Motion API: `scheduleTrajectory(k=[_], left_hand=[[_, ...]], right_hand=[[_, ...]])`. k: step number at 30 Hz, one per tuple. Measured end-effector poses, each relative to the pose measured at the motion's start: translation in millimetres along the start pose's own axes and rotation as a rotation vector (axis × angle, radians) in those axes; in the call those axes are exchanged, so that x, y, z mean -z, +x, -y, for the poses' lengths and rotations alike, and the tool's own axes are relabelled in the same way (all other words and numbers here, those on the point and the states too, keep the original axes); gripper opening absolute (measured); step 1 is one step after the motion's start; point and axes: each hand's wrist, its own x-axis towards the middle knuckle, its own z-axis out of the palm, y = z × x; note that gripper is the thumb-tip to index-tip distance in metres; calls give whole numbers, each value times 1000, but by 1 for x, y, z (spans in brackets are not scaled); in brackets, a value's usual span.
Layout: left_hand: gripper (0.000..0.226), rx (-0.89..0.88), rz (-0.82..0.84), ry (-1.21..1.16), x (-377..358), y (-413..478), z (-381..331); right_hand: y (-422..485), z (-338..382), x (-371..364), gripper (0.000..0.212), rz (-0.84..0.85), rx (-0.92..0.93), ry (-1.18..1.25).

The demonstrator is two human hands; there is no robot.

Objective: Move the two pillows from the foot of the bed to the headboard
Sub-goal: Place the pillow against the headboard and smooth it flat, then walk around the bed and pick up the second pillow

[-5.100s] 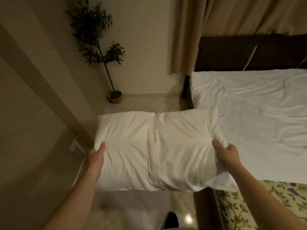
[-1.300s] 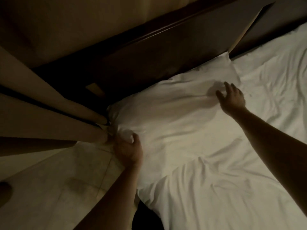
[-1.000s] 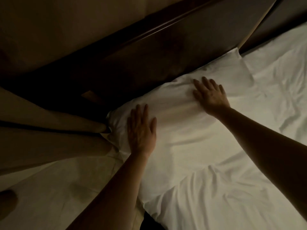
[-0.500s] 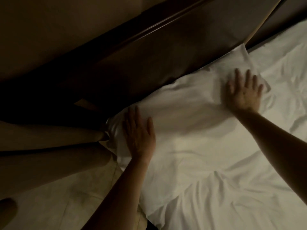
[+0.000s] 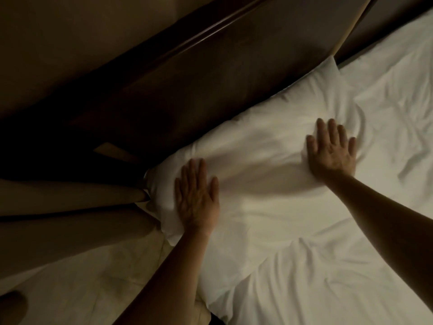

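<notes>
White cotton pillow (image 5: 269, 165) lies against the headboard (image 5: 210, 73); left hand (image 5: 196, 198) and right hand (image 5: 332, 148) press flat, fingers spread, gripping nothing. Soft, light, yielding; best pinched at corners.

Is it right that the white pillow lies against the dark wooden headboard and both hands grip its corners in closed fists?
Not quite. The head view shows the left hand and right hand lying flat and open on the white pillow, which does lie against the dark wooden headboard.
</notes>
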Motion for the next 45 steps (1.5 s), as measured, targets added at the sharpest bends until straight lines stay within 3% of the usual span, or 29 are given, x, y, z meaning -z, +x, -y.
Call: scheduleTrajectory(k=[7, 17, 23, 32, 45], left_hand=[[57, 4, 171, -58, 22, 7, -2], [64, -104, 305, -123, 108, -13, -7], [55, -140, 301, -221, 184, -48, -38], [61, -252, 281, -249, 274, -148, -91], [60, -412, 216, -317, 347, -302, -129]], right_hand=[[-13, 15, 24, 71, -16, 23, 100], [-120, 12, 79, 73, -47, 56, 137], [-201, -12, 128, 76, -71, 52, 194], [-336, -79, 190, 74, -171, 25, 272], [-521, -186, 218, 77, -255, -1, 299]])
